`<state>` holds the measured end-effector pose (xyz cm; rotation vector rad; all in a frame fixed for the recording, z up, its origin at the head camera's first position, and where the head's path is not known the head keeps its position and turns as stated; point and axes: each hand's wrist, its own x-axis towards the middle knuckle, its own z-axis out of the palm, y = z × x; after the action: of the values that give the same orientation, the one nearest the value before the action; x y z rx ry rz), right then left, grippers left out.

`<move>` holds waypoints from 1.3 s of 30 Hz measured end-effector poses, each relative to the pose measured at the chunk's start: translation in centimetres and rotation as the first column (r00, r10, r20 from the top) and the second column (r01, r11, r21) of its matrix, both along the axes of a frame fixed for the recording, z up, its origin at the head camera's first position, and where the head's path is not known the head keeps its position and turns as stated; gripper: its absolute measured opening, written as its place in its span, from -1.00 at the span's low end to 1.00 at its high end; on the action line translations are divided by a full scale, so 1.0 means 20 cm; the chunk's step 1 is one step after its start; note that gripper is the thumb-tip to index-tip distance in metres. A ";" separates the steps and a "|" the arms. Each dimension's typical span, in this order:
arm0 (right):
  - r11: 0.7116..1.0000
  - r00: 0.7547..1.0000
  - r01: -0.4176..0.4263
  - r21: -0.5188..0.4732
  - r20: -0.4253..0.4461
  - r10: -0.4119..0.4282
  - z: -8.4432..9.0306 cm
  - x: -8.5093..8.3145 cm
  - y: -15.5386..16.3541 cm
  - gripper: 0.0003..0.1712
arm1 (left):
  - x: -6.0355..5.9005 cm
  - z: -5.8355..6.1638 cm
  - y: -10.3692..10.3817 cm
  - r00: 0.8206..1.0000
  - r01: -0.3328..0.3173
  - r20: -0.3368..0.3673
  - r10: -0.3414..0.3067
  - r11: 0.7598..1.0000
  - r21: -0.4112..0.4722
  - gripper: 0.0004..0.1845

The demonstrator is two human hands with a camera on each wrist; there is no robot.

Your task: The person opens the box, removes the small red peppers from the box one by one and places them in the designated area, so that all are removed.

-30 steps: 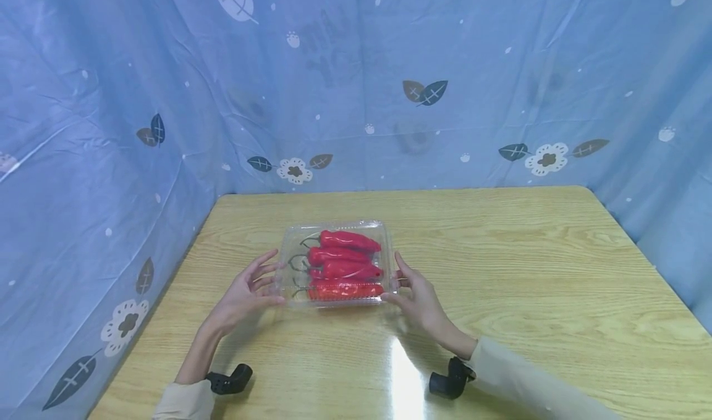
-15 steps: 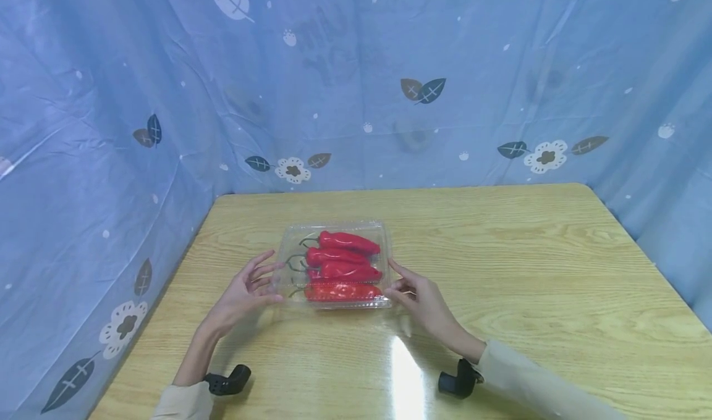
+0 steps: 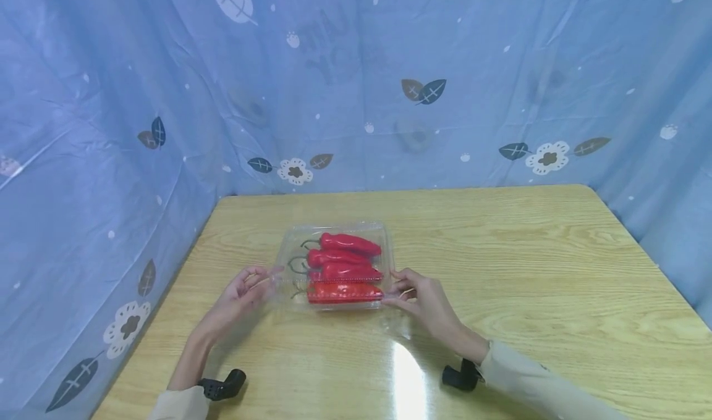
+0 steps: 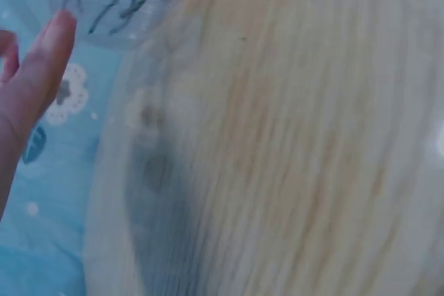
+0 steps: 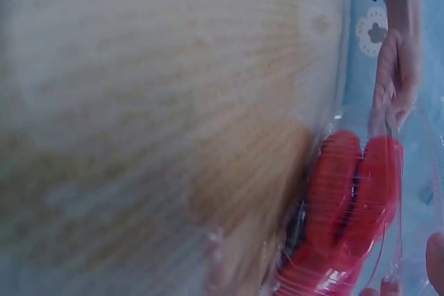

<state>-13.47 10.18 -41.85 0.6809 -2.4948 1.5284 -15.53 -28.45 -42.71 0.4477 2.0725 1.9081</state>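
Observation:
A clear plastic clamshell box [image 3: 345,227] sits on the wooden table in the head view. Inside lie several red peppers [image 3: 346,273] with dark green stems towards the left. My left hand [image 3: 236,299] is at the box's left end, fingers and thumb closing on its edge; motion blurs the tips. In the left wrist view, one finger [image 4: 43,67] points close to the clear wall near the stems. My right hand [image 3: 428,302] pinches the right end near the front corner, with thumb and fingers bent. The right wrist view shows the peppers through the ridged wall.
The wooden table [image 3: 517,272] extends widely to the right. Blue patterned cloth [image 3: 356,86] hangs behind and along both sides. A bright glare patch [image 3: 408,377] shows near the front. Each wrist wears a black camera mount [image 3: 224,384].
My left hand's spread fingers have drawn in and bent at the left edge. My right hand has shifted from flatter fingers along the side to a bent pinch. The box stays nearly in place.

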 end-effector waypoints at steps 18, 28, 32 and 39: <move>0.952 0.977 -0.043 0.304 -0.187 0.104 0.18 -0.07 0.04 -0.78 | 0.03 0.04 0.09 0.992 -0.111 -0.092 0.088 0.952 -0.286 -0.43; 0.915 0.908 0.006 0.404 -0.385 0.164 0.43 -0.29 0.02 -0.72 | 0.04 0.07 0.10 0.994 -0.095 -0.077 0.076 0.950 -0.296 -0.35; 0.921 0.921 -0.031 0.388 -0.347 0.177 0.53 -0.43 0.01 -0.82 | 0.05 0.08 0.11 0.995 -0.085 -0.075 0.064 0.944 -0.320 -0.35; 0.934 0.953 -0.083 0.348 -0.246 0.176 0.62 -0.69 -0.03 -0.69 | 0.08 0.12 0.11 0.998 -0.054 -0.044 0.041 0.938 -0.343 -0.37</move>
<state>-27.20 9.59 -29.54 1.0494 -2.5525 0.9620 -14.01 -26.28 -40.29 0.3539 2.3967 1.5218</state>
